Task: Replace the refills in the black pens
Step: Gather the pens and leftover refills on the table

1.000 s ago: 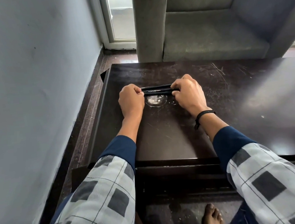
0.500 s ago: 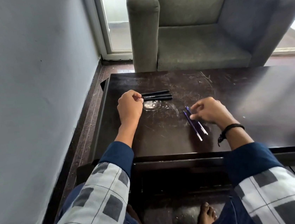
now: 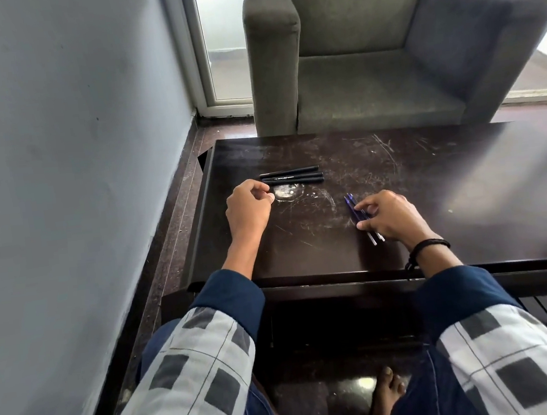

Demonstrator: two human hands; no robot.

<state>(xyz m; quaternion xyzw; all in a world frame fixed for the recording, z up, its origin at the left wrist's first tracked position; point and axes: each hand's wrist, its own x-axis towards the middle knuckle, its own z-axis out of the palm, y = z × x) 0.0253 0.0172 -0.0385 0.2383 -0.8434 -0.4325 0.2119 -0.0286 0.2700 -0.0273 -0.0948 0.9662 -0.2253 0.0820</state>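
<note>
Three black pens (image 3: 290,176) on worktop (image 3: 431,172) — left hand (image 3: 248,210), fingers (image 3: 264,196) curled, empty; right hand (image 3: 390,216), fingers on blue refills (image 3: 350,202) — grip unclear to us.

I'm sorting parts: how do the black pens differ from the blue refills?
The pens are thick and black; the refills are thin and blue. The pens lie crosswise; the refills slant toward the person. The right hand touches the refills, not the pens. Both lie on the table.

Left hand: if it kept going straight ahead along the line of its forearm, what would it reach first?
Most likely the near left ends of the black pens, which lie just beyond the left hand. How high the hand sits above the table is unclear.
</note>
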